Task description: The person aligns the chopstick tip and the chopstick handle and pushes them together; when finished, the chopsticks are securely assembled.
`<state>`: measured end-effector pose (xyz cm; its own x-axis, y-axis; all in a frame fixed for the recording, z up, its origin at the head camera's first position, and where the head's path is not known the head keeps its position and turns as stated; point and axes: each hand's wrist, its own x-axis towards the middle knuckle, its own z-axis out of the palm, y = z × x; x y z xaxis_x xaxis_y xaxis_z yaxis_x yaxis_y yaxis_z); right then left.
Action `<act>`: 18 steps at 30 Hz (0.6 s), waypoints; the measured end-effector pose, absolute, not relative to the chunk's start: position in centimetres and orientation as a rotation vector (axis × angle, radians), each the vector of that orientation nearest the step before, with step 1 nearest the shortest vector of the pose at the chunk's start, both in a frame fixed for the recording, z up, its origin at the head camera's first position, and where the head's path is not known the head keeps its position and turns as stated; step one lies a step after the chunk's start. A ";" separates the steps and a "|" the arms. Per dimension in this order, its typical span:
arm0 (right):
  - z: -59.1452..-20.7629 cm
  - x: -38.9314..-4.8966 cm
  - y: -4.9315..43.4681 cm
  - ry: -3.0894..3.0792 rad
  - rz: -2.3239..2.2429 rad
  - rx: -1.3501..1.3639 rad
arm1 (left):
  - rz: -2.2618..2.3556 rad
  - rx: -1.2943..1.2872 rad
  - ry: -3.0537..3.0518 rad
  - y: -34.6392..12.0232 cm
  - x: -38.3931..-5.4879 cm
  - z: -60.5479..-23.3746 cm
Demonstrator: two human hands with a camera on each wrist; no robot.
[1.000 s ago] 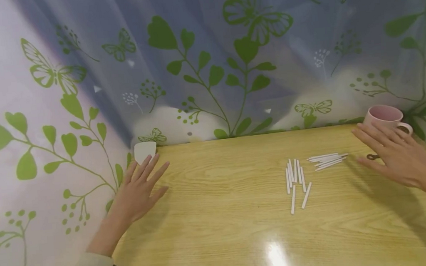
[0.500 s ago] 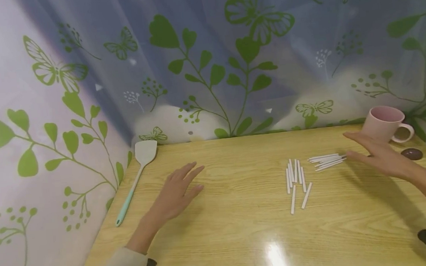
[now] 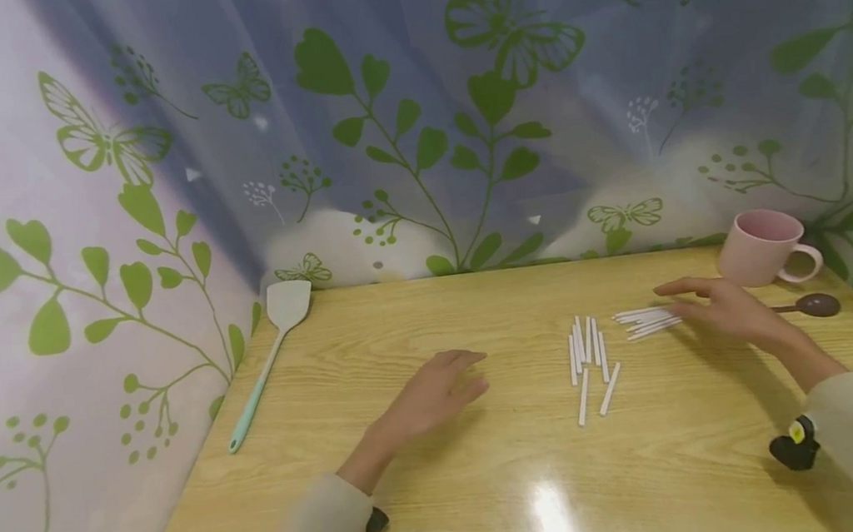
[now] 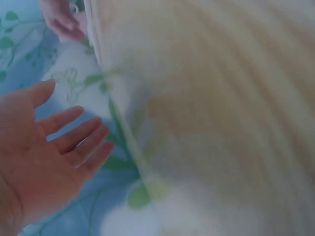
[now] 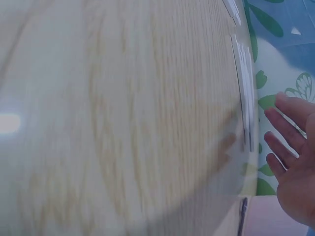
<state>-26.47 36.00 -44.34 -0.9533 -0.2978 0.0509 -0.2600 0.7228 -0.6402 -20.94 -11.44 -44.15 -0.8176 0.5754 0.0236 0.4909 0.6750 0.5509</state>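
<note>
Over the middle of the table, my left hand [image 3: 429, 395] reaches to the right with its fingers extended and nothing in them. In the left wrist view that left hand [image 4: 54, 147] shows its bare palm, fingers spread. My right hand [image 3: 727, 313] hovers at the right pile of white sticks [image 3: 645, 321], overlapping their right ends. The right wrist view shows the right hand [image 5: 295, 152] with relaxed, empty fingers. Between the hands lies a second group of white sticks [image 3: 588, 345], most side by side, with two [image 3: 611, 389] set apart nearer me.
A pink mug [image 3: 759, 248] stands at the back right, behind a dark brown spoon [image 3: 818, 305] partly hidden by the right hand. A spatula [image 3: 289, 304] with a green handle lies along the left edge. A leaf-patterned curtain [image 3: 416, 133] borders the wooden table [image 3: 445, 507].
My left hand has moved right from above the spatula to mid-table, uncovering the spatula. My right hand has shifted left from the mug to the right pile, exposing the spoon's bowl.
</note>
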 end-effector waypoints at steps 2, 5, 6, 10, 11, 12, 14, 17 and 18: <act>-44.7 -26.9 35.9 2.854 -1.053 -0.446 | 0.837 0.880 2.685 -10.0 -20.9 -44.6; -45.1 -27.4 35.5 2.840 -1.082 -0.463 | 0.839 0.912 2.643 -8.2 -21.0 -44.7; -45.2 -27.6 35.3 2.837 -1.090 -0.469 | 0.848 0.921 2.631 -7.7 -21.0 -44.6; -45.6 -27.9 34.9 2.811 -1.125 -0.470 | 0.881 0.959 2.578 -5.7 -21.5 -43.9; -45.7 -27.9 34.8 2.806 -1.121 -0.464 | 0.886 0.958 2.561 -5.2 -21.6 -43.8; -45.8 -27.9 34.8 2.797 -1.123 -0.457 | 0.893 0.951 2.542 -4.6 -21.8 -43.8; -46.0 -27.8 34.7 2.782 -1.132 -0.451 | 0.878 0.929 2.520 -3.6 -21.9 -43.6; -46.1 -28.0 34.4 2.783 -1.130 -0.447 | 0.828 0.904 2.524 -2.0 -22.1 -43.7; -46.2 -28.1 34.2 2.782 -1.138 -0.443 | 0.809 0.896 2.533 -1.5 -22.1 -43.7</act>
